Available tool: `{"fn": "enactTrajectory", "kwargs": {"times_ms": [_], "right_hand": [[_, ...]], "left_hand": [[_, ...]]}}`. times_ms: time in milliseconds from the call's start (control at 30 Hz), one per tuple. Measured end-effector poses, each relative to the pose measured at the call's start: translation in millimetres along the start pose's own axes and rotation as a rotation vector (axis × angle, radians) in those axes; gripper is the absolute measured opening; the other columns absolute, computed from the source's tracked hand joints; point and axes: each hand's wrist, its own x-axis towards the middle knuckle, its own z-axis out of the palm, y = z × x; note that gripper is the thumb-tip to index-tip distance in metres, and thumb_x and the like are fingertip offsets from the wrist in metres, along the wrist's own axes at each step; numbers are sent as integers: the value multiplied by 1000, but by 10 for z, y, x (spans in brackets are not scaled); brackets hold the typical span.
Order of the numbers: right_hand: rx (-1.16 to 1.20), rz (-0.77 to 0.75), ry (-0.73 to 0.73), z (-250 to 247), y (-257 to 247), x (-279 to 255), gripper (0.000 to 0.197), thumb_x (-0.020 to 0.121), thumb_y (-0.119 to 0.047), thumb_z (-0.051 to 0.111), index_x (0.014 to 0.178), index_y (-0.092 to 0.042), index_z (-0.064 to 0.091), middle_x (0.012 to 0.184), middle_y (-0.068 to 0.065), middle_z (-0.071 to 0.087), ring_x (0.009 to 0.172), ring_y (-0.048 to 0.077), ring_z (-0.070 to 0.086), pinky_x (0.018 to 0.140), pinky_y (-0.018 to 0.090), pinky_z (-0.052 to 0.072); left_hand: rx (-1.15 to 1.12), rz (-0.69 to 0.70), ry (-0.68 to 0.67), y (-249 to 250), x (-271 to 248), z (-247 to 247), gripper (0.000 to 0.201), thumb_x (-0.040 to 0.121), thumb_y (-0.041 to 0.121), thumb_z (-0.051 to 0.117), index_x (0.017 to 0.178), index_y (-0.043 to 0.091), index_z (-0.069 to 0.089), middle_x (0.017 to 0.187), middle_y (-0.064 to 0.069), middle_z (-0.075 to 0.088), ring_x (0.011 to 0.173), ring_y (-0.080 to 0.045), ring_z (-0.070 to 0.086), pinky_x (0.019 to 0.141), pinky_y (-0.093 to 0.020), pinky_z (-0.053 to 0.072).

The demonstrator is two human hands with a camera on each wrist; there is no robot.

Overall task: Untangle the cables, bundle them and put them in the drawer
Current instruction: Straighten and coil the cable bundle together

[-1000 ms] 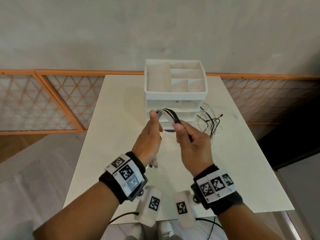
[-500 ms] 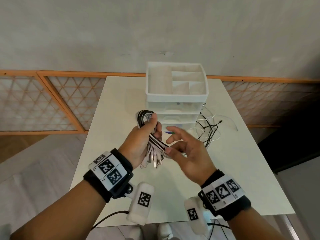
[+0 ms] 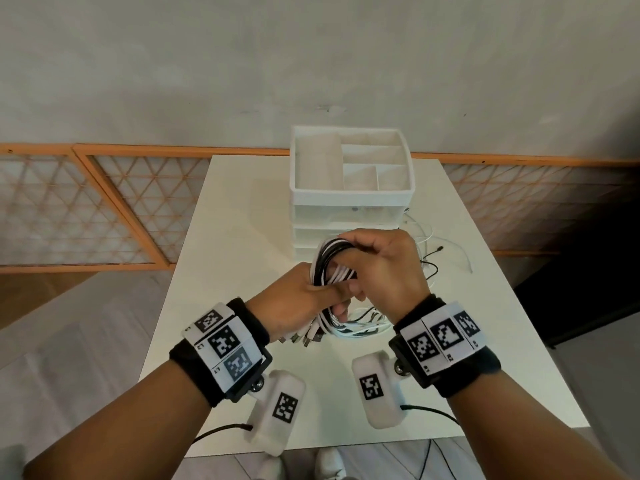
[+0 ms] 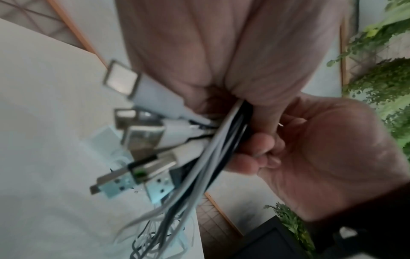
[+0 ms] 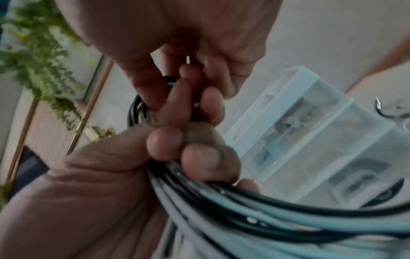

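Right hand (image 3: pixel 388 271), spread apart earlier, now grips the cable bundle (image 3: pixel 329 268) beside left hand (image 3: pixel 298 303).

No plain words, brands or numbers I can read from here. Left wristband (image 3: pixel 221 344): three black-and-white square code markers, tiny characters at 7 o'clock of each, too small to make out (maybe letter plus digit). Right wristband (image 3: pixel 444 337): same, three markers, tiny marks at 6 o'clock edge. Left camera pod (image 3: pixel 284 407) and right camera pod (image 3: pixel 372 388): one code marker each. Wrist views: nothing legible.
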Motion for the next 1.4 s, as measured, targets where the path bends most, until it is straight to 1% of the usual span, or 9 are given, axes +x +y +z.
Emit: {"fn": "enactTrajectory", "kwargs": {"times_ms": [200, 367, 500, 633, 767, 933, 1067, 1133, 1400], "right_hand": [[91, 93, 59, 37, 27, 25, 14, 76, -3, 60, 69, 5, 70, 67, 34, 63, 50, 49, 60, 44, 50, 51], [-216, -136, 105, 52, 30, 2, 26, 78, 1, 66, 88, -17, 82, 78, -1, 71, 63, 4, 61, 63, 24, 49], [115, 79, 169, 15, 26, 63, 18, 70, -1, 66, 77, -11, 79, 80, 7, 75, 71, 28, 68, 65, 39, 56], [300, 199, 210, 16, 15, 72, 15, 73, 8, 58, 76, 4, 73, 67, 17, 61, 54, 25, 52, 50, 26, 42], [221, 132, 114, -35, 59, 71, 20, 75, -1, 60, 86, -3, 77, 66, 14, 63, 54, 23, 48, 52, 29, 36], [-22, 71, -357, -216, 332, 26, 68, 77, -28, 71, 142, -31, 49, 125, -7, 67, 113, 7, 63, 94, 27, 49], [-510, 102, -465, -87, 644, -149, 24, 76, -48, 79, 87, -29, 69, 81, -4, 72, 75, 10, 67, 76, 31, 56], [-715, 101, -385, -90, 778, -119, 37, 81, -46, 73, 54, -24, 58, 53, 1, 54, 52, 18, 50, 58, 32, 45], [-1022, 156, -206, -317, 755, -13, 39, 78, -29, 62, 46, -17, 44, 55, 0, 50, 71, 30, 57, 61, 27, 40]], "left_hand": [[38, 21, 65, -62, 3, 36, 37, 90, 28, 68, 54, 31, 65, 53, 1, 58, 53, -13, 53, 60, -26, 45], [88, -15, 93, -125, 30, 45, 43, 88, 38, 67, 54, 15, 54, 51, -3, 58, 55, -21, 54, 57, -26, 45], [28, 18, 83, -106, 78, 56, 47, 83, 44, 71, 47, 19, 55, 44, 5, 54, 51, -21, 58, 63, -37, 51], [52, 31, 89, -95, 109, 51, 44, 80, 45, 72, 45, 24, 56, 43, 5, 54, 53, -24, 61, 65, -42, 52], [50, 27, 115, -45, 90, 42, 34, 83, 50, 58, 58, 29, 67, 42, 5, 50, 51, -24, 60, 67, -44, 58], [-68, 7, 296, 28, 80, -52, 53, 90, 52, 50, 50, 17, 51, 47, -8, 43, 48, -23, 55, 63, -36, 58], [-233, 22, 252, 106, 83, -123, 49, 91, 48, 53, 65, 6, 48, 44, -2, 34, 44, -19, 47, 67, -41, 60], [-205, 5, 178, 115, 71, -117, 47, 92, 45, 53, 67, 6, 49, 43, -2, 31, 40, -18, 40, 63, -37, 57], [-7, -156, 331, 6, 56, -170, 45, 97, 39, 55, 67, 6, 50, 37, 3, 34, 43, -20, 40, 63, -31, 61]]}}
